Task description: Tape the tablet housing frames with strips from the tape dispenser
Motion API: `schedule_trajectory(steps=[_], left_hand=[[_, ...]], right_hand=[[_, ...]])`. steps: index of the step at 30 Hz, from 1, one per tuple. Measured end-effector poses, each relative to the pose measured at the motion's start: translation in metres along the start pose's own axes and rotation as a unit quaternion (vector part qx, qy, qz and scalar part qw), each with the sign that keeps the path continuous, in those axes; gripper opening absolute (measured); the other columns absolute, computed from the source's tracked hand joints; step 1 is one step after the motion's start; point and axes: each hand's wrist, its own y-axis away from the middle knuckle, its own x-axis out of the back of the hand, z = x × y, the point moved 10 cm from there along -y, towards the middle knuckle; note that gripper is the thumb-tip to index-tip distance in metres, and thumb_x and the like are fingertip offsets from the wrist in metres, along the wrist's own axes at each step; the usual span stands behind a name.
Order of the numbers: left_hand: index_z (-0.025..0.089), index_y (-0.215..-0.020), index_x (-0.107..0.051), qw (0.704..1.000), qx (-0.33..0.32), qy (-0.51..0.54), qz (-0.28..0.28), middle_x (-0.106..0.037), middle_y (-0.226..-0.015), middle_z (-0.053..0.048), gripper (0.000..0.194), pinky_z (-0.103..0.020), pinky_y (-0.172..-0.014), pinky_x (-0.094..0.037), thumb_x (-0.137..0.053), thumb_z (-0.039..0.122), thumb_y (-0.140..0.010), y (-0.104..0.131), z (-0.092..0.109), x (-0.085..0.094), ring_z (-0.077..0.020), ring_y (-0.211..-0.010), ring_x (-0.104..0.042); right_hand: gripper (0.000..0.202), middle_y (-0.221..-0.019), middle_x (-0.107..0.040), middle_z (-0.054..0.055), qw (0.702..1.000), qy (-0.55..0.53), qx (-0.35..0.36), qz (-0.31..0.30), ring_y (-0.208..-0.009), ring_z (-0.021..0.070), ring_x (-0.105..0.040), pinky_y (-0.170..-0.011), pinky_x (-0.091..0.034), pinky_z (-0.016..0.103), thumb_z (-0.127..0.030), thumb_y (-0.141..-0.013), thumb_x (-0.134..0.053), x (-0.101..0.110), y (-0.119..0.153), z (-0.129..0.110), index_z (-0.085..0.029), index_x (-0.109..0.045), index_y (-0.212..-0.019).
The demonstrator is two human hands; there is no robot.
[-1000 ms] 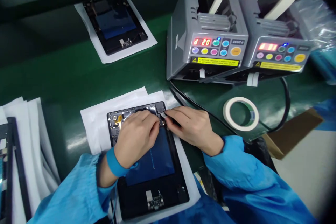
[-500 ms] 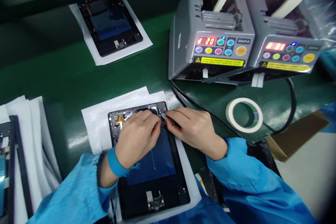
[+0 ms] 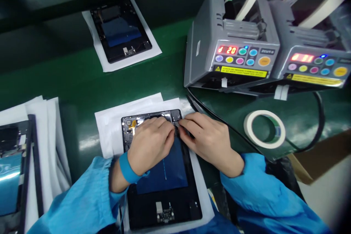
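Note:
An opened tablet [image 3: 164, 199] lies on white foam sheets [image 3: 109, 131] in front of me, its inner side up, with a blue battery [image 3: 170, 172] and small circuit boards showing. My left hand [image 3: 152, 142], with a blue wrist strap [image 3: 127, 168], rests over its upper part. Those fingers are curled together, and their tips are hidden behind the hand. My right hand [image 3: 210, 140] comes in from the right, thumb and forefinger pinched at the tablet's upper right corner. Between them shows a small grey piece [image 3: 177, 124], too small to identify.
Two grey tape dispensers [image 3: 238, 58] stand at the back right, short strips sticking out. A tape roll [image 3: 264, 129] lies before them, beside a black cable [image 3: 233, 128] and tweezers [image 3: 193, 102]. A second tablet [image 3: 120, 31] lies behind; another tablet [image 3: 13, 168] sits left on foam.
The whole view has shifted, so everything sits farther right and slightly lower. Both hands stay at the tablet's upper part. The grey piece looks closer to the tablet's surface.

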Motion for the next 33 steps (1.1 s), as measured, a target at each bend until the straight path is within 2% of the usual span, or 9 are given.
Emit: schedule_trajectory(steps=[6,16,19,23,25,26,28,30,33], left_hand=[[0.018,-0.080,-0.058,1.000,-0.005,-0.008,0.000,-0.058,-0.078,-0.002,0.016,-0.033,-0.070,-0.045,-0.046,0.020,-0.090,0.002,0.001,-0.001,-0.0173,-0.074,-0.056],[0.018,-0.079,-0.059,1.000,0.004,-0.028,-0.006,-0.059,-0.077,-0.003,0.017,-0.032,-0.070,-0.045,-0.046,0.020,-0.089,0.002,-0.001,-0.001,-0.0178,-0.074,-0.056],[0.018,-0.078,-0.059,0.999,0.002,-0.035,0.002,-0.059,-0.075,-0.003,0.016,-0.031,-0.069,-0.045,-0.047,0.020,-0.089,0.000,-0.001,0.003,-0.0175,-0.073,-0.056],[0.018,-0.079,-0.059,0.999,-0.023,-0.025,0.033,-0.058,-0.075,-0.002,0.014,-0.030,-0.068,-0.044,-0.048,0.020,-0.089,-0.004,0.003,0.012,-0.0167,-0.072,-0.056],[0.018,-0.080,-0.058,0.998,-0.038,-0.023,0.048,-0.058,-0.073,-0.001,0.014,-0.030,-0.066,-0.043,-0.047,0.020,-0.089,-0.006,0.004,0.017,-0.0165,-0.071,-0.055],[0.018,-0.079,-0.058,0.997,-0.044,-0.023,0.053,-0.058,-0.073,-0.001,0.015,-0.030,-0.065,-0.042,-0.047,0.021,-0.089,-0.007,0.005,0.018,-0.0164,-0.070,-0.055],[0.019,-0.078,-0.058,0.996,-0.051,-0.026,0.062,-0.058,-0.072,-0.001,0.016,-0.029,-0.063,-0.042,-0.047,0.023,-0.089,-0.008,0.006,0.020,-0.0160,-0.069,-0.055],[0.019,-0.077,-0.058,0.996,-0.051,-0.030,0.066,-0.058,-0.071,-0.001,0.016,-0.028,-0.062,-0.042,-0.048,0.023,-0.089,-0.009,0.008,0.022,-0.0155,-0.068,-0.056],[0.019,-0.076,-0.058,0.996,-0.044,-0.037,0.068,-0.057,-0.068,0.000,0.016,-0.027,-0.060,-0.042,-0.047,0.023,-0.088,-0.009,0.009,0.023,-0.0147,-0.065,-0.055]], right_hand=[[0.012,-0.084,-0.066,0.001,1.000,0.001,0.025,0.003,-0.068,0.0115,-0.056,-0.058,-0.035,0.027,-0.019,-0.088,-0.055,-0.002,0.003,-0.006,-0.018,-0.067,-0.088],[0.018,-0.061,-0.055,0.001,0.995,0.056,0.075,-0.020,-0.059,0.0143,-0.049,-0.058,-0.030,0.031,-0.012,-0.087,-0.051,-0.003,-0.002,-0.025,-0.014,-0.066,-0.077],[0.016,-0.066,-0.057,0.002,0.994,0.079,0.061,-0.044,-0.063,0.0160,-0.052,-0.060,-0.034,0.032,-0.012,-0.087,-0.052,-0.007,0.001,-0.027,-0.012,-0.067,-0.089],[0.028,-0.085,-0.063,0.004,0.992,0.048,0.055,-0.102,-0.074,0.0172,-0.055,-0.065,-0.040,0.032,-0.022,-0.088,-0.053,-0.005,0.018,-0.022,-0.014,-0.061,-0.114],[0.028,-0.091,-0.065,0.003,0.996,0.019,0.060,-0.070,-0.076,0.0154,-0.056,-0.068,-0.043,0.030,-0.024,-0.089,-0.051,0.012,0.028,-0.010,-0.017,-0.060,-0.115],[0.028,-0.093,-0.066,0.003,0.998,0.023,0.050,-0.027,-0.078,0.0147,-0.057,-0.070,-0.044,0.028,-0.023,-0.089,-0.051,0.027,0.034,0.003,-0.017,-0.059,-0.114],[0.027,-0.097,-0.066,0.005,0.993,0.075,-0.010,0.095,-0.085,0.0154,-0.058,-0.074,-0.045,0.028,-0.020,-0.088,-0.052,0.065,0.048,0.042,-0.017,-0.059,-0.114],[0.029,-0.102,-0.066,0.009,0.963,0.161,-0.095,0.195,-0.094,0.0196,-0.059,-0.079,-0.046,0.032,-0.021,-0.087,-0.055,0.097,0.064,0.087,-0.018,-0.059,-0.115],[0.029,-0.109,-0.064,0.012,0.942,0.225,-0.133,0.210,-0.096,0.0234,-0.060,-0.078,-0.047,0.036,-0.025,-0.086,-0.057,0.106,0.070,0.131,-0.018,-0.059,-0.114]])
